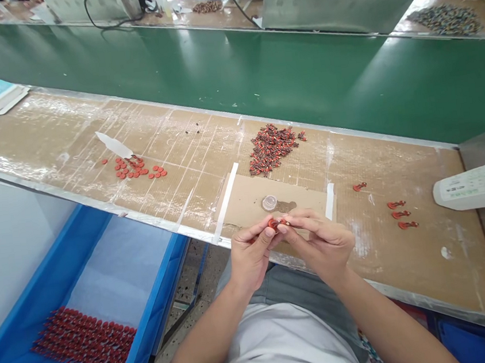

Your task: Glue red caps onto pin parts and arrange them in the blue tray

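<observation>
My left hand (250, 256) and my right hand (323, 243) meet at the table's front edge. Between their fingertips they pinch a small red and dark figurine (276, 224), the left at its red round end and the right at its narrower end. Fingers cover part of it. Just beyond them, a small round clear container (269, 203) stands on a cardboard sheet (248, 195) beside a dark stain. Farther back lies a heap of small red and black figure pieces (271, 148). Loose red discs (137, 168) are scattered to the left.
Several figurines on red bases (397, 214) lie at the right, near a white bottle-like container (477, 184). A blue bin (151, 306) at lower left holds rows of red pieces. A green conveyor belt (213, 63) runs behind the table. Other people's hands show across it.
</observation>
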Demonstrator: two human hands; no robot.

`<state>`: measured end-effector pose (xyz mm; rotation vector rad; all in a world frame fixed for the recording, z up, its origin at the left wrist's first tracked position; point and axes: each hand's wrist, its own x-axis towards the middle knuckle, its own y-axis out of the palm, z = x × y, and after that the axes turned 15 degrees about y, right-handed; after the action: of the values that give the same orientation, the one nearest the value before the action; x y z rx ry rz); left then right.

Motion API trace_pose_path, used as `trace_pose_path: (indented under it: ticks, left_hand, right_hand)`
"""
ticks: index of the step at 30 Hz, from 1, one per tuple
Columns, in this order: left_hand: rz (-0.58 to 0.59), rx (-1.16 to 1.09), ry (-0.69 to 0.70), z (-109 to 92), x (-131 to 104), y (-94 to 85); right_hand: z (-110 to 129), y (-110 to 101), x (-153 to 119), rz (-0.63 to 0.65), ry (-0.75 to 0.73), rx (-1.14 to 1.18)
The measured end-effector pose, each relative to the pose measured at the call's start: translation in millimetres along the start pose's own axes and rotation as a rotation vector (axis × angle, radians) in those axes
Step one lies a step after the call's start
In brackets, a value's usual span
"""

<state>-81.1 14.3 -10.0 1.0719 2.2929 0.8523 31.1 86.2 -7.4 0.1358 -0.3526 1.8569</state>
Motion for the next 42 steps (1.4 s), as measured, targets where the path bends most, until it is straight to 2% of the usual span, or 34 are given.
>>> trace_pose_path:
  ticks: [5, 13, 20, 24, 29, 35, 42]
  left_hand:
    - [0.031, 0.016, 0.011, -1.6, -1.5, 4.6]
    - [-0.013, 0.041, 0.06, -1.7, -2.3, 8.5]
    - [0.01, 0.104, 0.086, 4.3, -5.5, 9.5]
    - [0.047, 0.161, 0.171, 7.9, -5.2, 9.7]
    - [0.088, 0.304, 0.29, 7.2, -4.1, 11.8]
    - [0.125, 0.358, 0.323, 4.3, -5.9, 14.9]
    - [0.143, 0.329, 0.366, 10.4, -7.3, 13.1]
  right_hand:
    - [0.1, -3.0, -1.7, -0.017, 0.007, 0.005]
    - [0.3, -0.4, 0.4, -0.048, -0.026, -0.022]
    - [-8.3, -0.1, -2.0, -0.132, 0.004, 0.003]
    - [-10.8, 3.1, -7.3, -0.171, 0.027, 0.031]
    - [-8.8, 9.3, -13.0, -0.222, 0.153, 0.132]
    - [-4.8, 8.4, -12.1, -0.239, 0.192, 0.213]
    - [-3.9, 6.4, -12.8, -0.214, 0.186, 0.278]
